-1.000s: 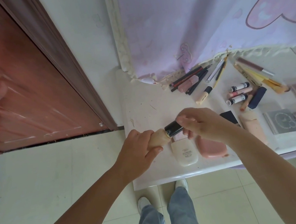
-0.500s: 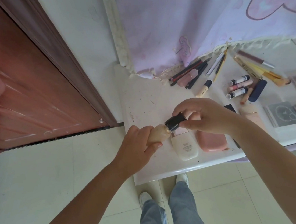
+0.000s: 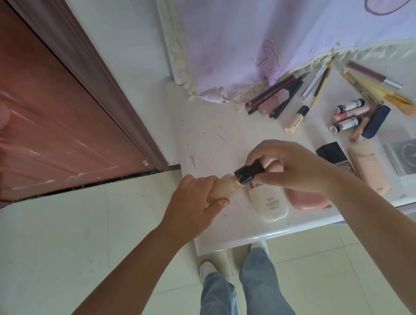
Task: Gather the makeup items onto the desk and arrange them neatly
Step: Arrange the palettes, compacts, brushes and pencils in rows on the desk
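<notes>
A beige foundation bottle point(image 3: 224, 187) with a black cap point(image 3: 249, 173) is held over the left part of the white desk point(image 3: 207, 137). My left hand point(image 3: 194, 205) grips its body; my right hand point(image 3: 290, 166) pinches the cap. Beneath them lie a cream tube point(image 3: 269, 203) and a pink case point(image 3: 309, 200). Farther right sit a black compact point(image 3: 331, 153), a peach bottle point(image 3: 368, 168) and a silver palette point(image 3: 412, 159). Pencils and a pink tube point(image 3: 273, 97), a concealer stick point(image 3: 296, 119), small lip tubes point(image 3: 348, 114), a navy case point(image 3: 375, 121) and gold pens point(image 3: 374, 91) lie at the back.
A pink curtain point(image 3: 277, 21) hangs over the desk's far side. A reddish wooden door point(image 3: 30, 112) stands to the left, with tiled floor point(image 3: 69, 236) below. My legs and white shoes point(image 3: 208, 270) are at the desk's front edge.
Both hands keep hold of the bottle and cap; my right fingers have shifted slightly around the cap. The view has tilted a little.
</notes>
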The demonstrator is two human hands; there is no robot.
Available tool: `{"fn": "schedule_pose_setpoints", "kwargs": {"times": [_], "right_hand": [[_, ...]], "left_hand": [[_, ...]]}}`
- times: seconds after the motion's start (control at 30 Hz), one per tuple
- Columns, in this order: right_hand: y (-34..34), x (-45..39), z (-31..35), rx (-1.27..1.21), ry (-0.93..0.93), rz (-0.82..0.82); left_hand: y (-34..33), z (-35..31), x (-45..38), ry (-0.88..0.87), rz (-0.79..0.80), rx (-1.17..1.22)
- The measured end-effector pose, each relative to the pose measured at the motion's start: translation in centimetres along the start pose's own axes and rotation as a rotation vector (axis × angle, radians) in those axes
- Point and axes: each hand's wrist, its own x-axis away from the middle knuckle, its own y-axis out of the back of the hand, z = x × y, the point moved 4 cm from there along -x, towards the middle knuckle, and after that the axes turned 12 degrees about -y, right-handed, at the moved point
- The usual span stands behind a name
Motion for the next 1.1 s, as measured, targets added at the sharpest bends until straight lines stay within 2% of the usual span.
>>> {"fn": "schedule_pose_setpoints", "kwargs": {"times": [0.07,0.2,0.33,0.43,0.53,0.83,0.93,1.0,1.1], "right_hand": [[-0.4,0.1,-0.3,-0.031,0.017,0.031],[-1.4,-0.6,-1.1,-0.104,-0.183,0.102],[-1.3,-0.8,-0.7,-0.017,-0.081,-0.007],[-1.1,-0.4,-0.7,-0.129,0.008,-0.072],[-1.4,-0.3,-1.2,-0.331,-0.066,-0.028],[-1.8,-0.6,-1.2,-0.263,-0.096,-0.036],[-1.7,-0.3,-1.6,-0.314,-0.095,-0.072],[-1.4,0.1,-2.1,-0.334,-0.103,-0.152],[-1.2,1.0,-3.7,-0.285,-0.165,-0.372]], "left_hand": [[0.4,0.2,0.1,-0.021,-0.016,-0.058],[1.1,-0.1,0.2,-0.072,-0.05,-0.175],[1.8,-0.8,0.2,-0.106,-0.026,-0.316],[2.2,-0.8,0.2,-0.096,-0.071,-0.34],[2.0,-0.6,0.2,-0.087,-0.069,-0.34],[0.4,0.1,0.7,-0.065,-0.05,-0.268],[-0.3,0.6,0.7,0.002,-0.07,-0.163],[-0.9,1.0,0.8,0.044,-0.11,-0.07],[-1.8,1.3,0.8,0.133,-0.165,0.146]]}}
